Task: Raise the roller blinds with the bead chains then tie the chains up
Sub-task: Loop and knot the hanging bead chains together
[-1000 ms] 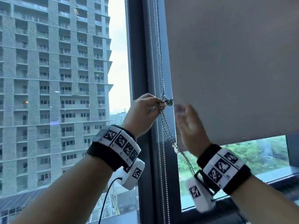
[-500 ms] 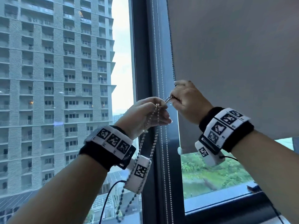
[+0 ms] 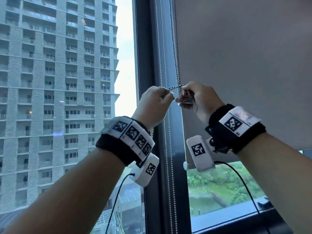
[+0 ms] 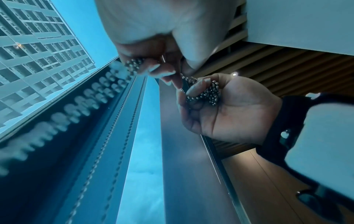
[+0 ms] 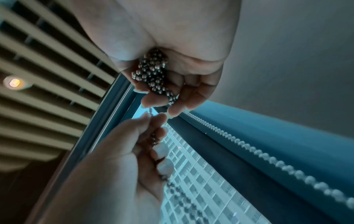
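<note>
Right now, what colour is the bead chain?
Silver metallic: the bead chain is bunched in the right hand. Right wrist view shows it best.

Counted two hands: left hand [image 3: 154, 105] and right hand [image 3: 200, 100]. Counted one roller blind [image 3: 244, 65], one bunch of bead chain [image 5: 154, 72], two wrist bands, one tower block [image 3: 57, 81] outside, one ceiling lamp [image 5: 14, 82].
</note>
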Motion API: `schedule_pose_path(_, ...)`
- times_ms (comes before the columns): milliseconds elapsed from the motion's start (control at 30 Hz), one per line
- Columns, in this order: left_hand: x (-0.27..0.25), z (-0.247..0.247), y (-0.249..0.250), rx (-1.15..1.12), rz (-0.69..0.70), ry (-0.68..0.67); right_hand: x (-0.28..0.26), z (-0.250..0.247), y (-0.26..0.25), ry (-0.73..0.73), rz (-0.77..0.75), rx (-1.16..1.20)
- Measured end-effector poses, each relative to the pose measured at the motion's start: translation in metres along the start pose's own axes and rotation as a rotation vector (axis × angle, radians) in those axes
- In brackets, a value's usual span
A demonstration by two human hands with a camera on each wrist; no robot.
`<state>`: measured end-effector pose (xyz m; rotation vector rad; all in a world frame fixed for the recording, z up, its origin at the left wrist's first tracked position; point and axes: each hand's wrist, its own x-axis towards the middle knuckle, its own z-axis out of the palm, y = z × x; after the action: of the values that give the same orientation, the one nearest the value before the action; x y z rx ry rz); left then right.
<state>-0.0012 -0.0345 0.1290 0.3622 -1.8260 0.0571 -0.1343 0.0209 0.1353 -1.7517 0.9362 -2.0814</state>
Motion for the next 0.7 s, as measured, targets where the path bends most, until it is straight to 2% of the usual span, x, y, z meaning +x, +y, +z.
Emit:
schedule_pose_path(100,0.011,0.005,0.003,0.126,-0.015,-0.002,0.001,0.0,-0.004,-0.073,0.101,0.179)
schedule_pose_path(167,0.016,0.008,0.006,0.089,-0.042,-0.043,0.001,-0.002,-0.006,-0.116,0.158,0.301)
schedule_pose_path(267,0.018,0.009,0.017,-0.394,-0.163,-0.096,0.001,-0.003,-0.007,-0.164,0.247,0.505)
schedule_pose_path(333,0.018,0.007,0.024,-0.554,-0.221,-0.077,0.001,-0.004,-0.006,-0.153,0.265,0.552)
schedule_pose_path(400,0.02,0.005,0.027,-0.573,-0.248,-0.068,0.001,-0.001,-0.006,-0.072,0.193,0.46)
schedule_pose_path(533,0.022,0.002,0.029,-0.57,-0.298,-0.092,0.006,0.002,-0.006,0.226,-0.148,0.031)
schedule_pose_path(633,0.023,0.004,0.028,-0.67,-0.384,-0.12,0.01,0.005,-0.009,0.283,-0.441,-0.392)
schedule_pose_path(700,0.023,0.005,0.026,-0.76,-0.422,-0.149,0.011,0.006,-0.01,0.272,-0.482,-0.557)
